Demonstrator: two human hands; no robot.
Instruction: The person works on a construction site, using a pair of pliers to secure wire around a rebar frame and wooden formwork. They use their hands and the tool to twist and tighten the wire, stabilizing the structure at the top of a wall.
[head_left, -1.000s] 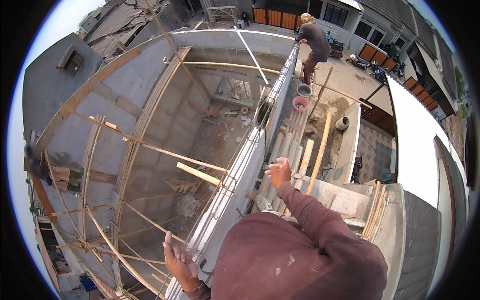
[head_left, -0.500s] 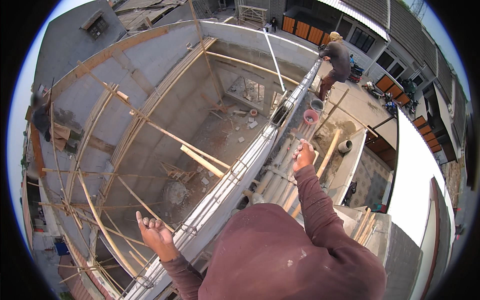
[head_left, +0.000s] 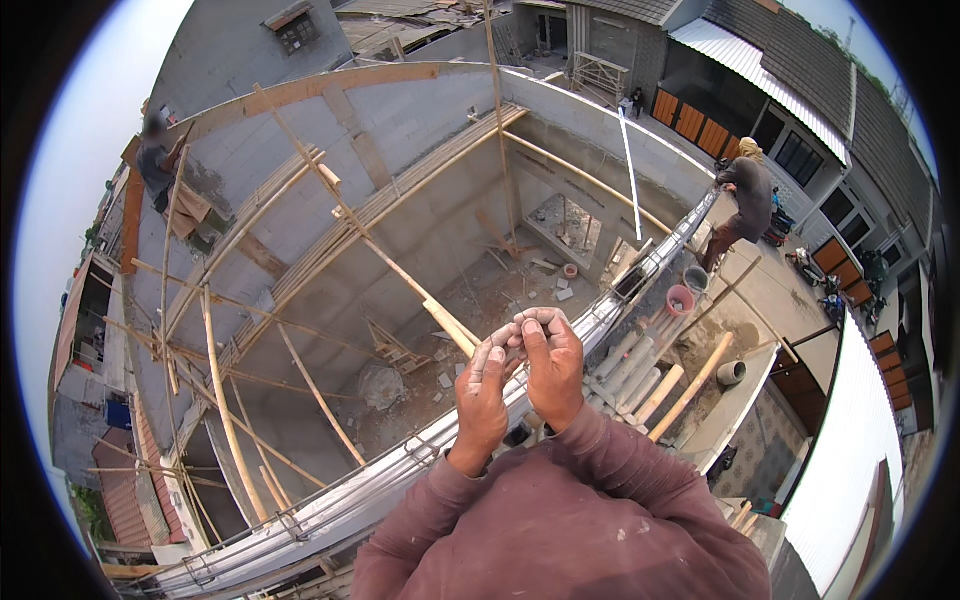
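My left hand (head_left: 481,405) and my right hand (head_left: 551,368) meet in front of my chest, with the fingertips touching. On both, the fingers curl in toward the thumbs. Whatever lies between them, if anything, is too small to make out. Beneath the hands runs a wall top with thin steel reinforcing bars (head_left: 428,446) and bent stirrups along it; my hands and arms hide part of this. A bamboo pole (head_left: 452,329) ends just behind my left fingers.
Below on the left is a deep room with a rubble-strewn floor (head_left: 440,365) and bamboo scaffolding (head_left: 219,390). To the right stand a pink bucket (head_left: 680,300), a grey bucket (head_left: 696,278) and loose poles (head_left: 692,385). One person (head_left: 750,205) bends at the far right; another (head_left: 160,172) is far left.
Both hands, wide apart before, have come together at the middle, the left moving right and up, the right moving left. The view has shifted, so the surroundings sit further right.
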